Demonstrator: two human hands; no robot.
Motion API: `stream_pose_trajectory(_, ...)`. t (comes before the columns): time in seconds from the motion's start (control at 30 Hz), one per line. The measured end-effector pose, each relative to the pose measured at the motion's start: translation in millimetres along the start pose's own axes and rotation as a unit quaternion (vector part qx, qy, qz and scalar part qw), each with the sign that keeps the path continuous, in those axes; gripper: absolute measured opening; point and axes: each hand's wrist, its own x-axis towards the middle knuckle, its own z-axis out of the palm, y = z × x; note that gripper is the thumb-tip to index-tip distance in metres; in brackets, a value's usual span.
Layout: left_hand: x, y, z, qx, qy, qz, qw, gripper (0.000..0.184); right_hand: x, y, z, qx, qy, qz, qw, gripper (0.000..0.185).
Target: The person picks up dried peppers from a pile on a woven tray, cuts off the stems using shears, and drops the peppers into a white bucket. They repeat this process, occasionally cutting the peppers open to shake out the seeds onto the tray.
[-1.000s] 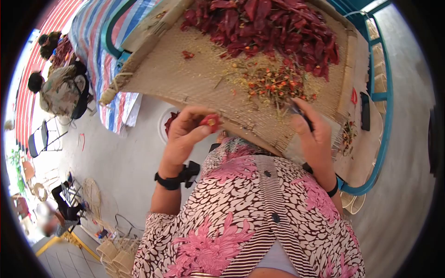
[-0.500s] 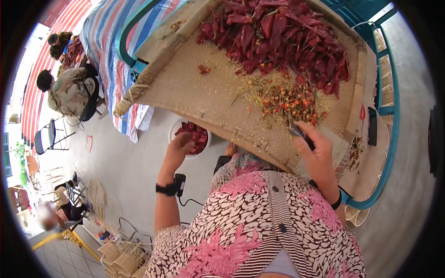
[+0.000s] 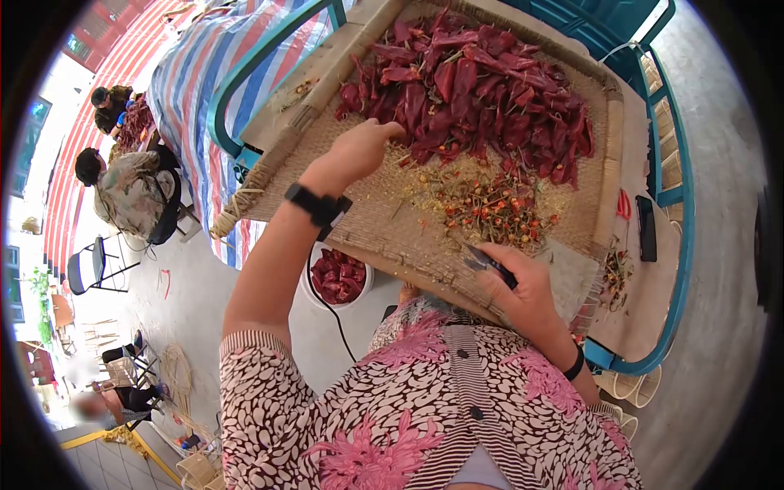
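A woven tray (image 3: 327, 188) lies before me with a heap of dark red dried chilies (image 3: 482, 90) on its far part. My left hand (image 3: 355, 155) reaches over the tray to the heap's near left edge; its fingertips are turned away and partly hidden. In my right hand (image 3: 523, 286), at the near edge, are small dark-handled snips (image 3: 494, 268), blades pointing left. Beyond them spreads a pile of cut stems and caps (image 3: 498, 208). Below the tray, a white bucket (image 3: 370, 287) on the floor holds red chilies (image 3: 337, 276).
A teal metal rail (image 3: 682, 245) runs round the cart under the tray. On its right ledge lie a black phone (image 3: 646, 229) and red-handled scissors (image 3: 624, 204). Striped sheeting (image 3: 192, 106) hangs at left. Beyond it sit people (image 3: 131, 192) near a folding chair (image 3: 100, 265).
My left hand has moved from above the bucket up and across to the chili heap. My right hand, still holding the snips, has shifted slightly left and nearer to me.
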Motion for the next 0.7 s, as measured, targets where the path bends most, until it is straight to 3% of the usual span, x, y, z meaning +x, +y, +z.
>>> stream_pose_trajectory(0.27, 26, -13, 27, 0.035, 0.025, 0.097, 0.994, 0.036, -6, -2, -6, 0.029, 0.019, 0.018, 0.999, 0.039)
stream_pose_trajectory(0.37, 12, 21, 3, 0.005, 0.042, 0.052, 0.998, 0.034, -8, -1, -9, 0.032, 0.027, 0.045, 0.998, 0.039)
stream_pose_trajectory(0.47, -14, 58, -16, -0.023, 0.122, 0.114, 0.986, 0.033, -7, 2, -11, 0.024, 0.03, 0.082, 0.996, 0.038)
stream_pose_trajectory(0.57, -47, 95, -17, -0.309, 0.037, 0.061, 0.948, 0.034, -2, 1, -9, 0.024, 0.049, 0.082, 0.995, 0.037)
stream_pose_trajectory(0.67, -80, 127, 0, -0.528, -0.045, -0.095, 0.843, 0.038, 4, -13, -11, 0.008, 0.026, 0.064, 0.998, 0.037)
stream_pose_trajectory(0.7, -84, 132, 4, -0.482, -0.022, -0.076, 0.872, 0.038, 6, -15, -10, 0.004, 0.027, 0.05, 0.998, 0.037)
